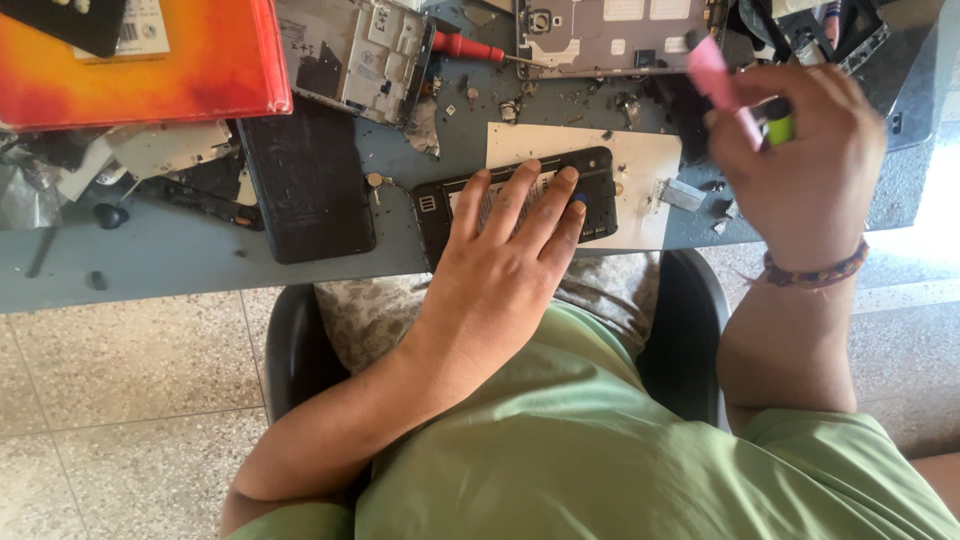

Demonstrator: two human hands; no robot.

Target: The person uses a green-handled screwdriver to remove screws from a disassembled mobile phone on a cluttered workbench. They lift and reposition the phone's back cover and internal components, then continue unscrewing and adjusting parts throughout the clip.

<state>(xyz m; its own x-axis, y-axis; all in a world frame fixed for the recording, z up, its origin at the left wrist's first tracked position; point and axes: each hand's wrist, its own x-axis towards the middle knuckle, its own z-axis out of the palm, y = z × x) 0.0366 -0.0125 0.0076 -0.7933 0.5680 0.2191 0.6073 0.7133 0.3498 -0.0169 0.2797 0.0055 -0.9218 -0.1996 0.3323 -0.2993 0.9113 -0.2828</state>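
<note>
Mid-teardown, by the look; L hand [505, 255] fingers flat, pinning phone [520, 200] on worktop [180, 255]; R hand [800, 150] gripping pink tool [718, 85]; next probably needs tool tip at phone edge.

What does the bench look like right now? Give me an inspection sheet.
Surface: grey-blue table, littered with small parts.
Job's things: opened black phone on white sheet; pink tool.
Clutter: black back cover, orange box, red screwdriver, bare phone frames.
Grippers: left hand flat on the phone; right hand grips the pink tool and something yellow-green.
Cables: nothing seen.
Surroundings: speckled tile floor, black chair.
</note>
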